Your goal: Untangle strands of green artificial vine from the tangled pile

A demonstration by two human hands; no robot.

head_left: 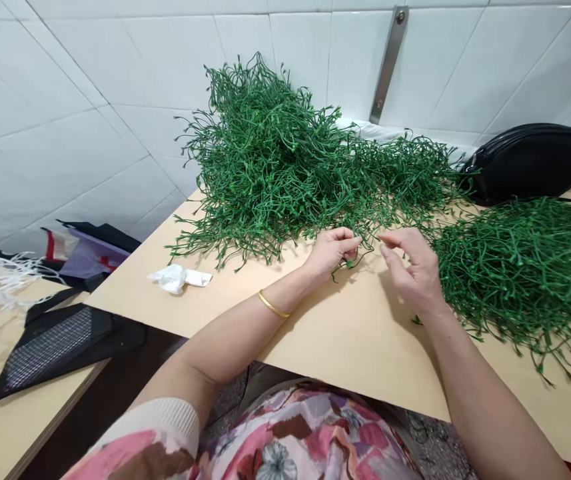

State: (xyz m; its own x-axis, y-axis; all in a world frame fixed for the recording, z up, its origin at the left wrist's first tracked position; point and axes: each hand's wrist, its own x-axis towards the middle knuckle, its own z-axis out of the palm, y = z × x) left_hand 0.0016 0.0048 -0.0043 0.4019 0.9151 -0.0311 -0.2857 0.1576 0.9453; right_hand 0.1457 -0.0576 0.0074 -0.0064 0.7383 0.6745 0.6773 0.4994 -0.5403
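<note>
My left hand (334,252), with a gold bangle on its wrist, pinches a thin green artificial plant stem (349,265) between thumb and fingertips. Part of the stem hangs below the fingers, just over the table. Close on its right, my right hand (412,268) has thumb and index finger brought together. Whatever sits between those fingertips is too small to make out. Behind both hands rises a big tangled heap of green artificial stems (275,160) with small budded tips. Another pile of green stems (520,267) lies beside my right forearm.
The pale wooden table (315,347) meets a white tiled wall (160,60). A crumpled white tissue (178,278) lies left of my hands. A black bag (535,160) stands at the back right. Off to the left are a black mesh pouch (55,343) and white strands (0,283).
</note>
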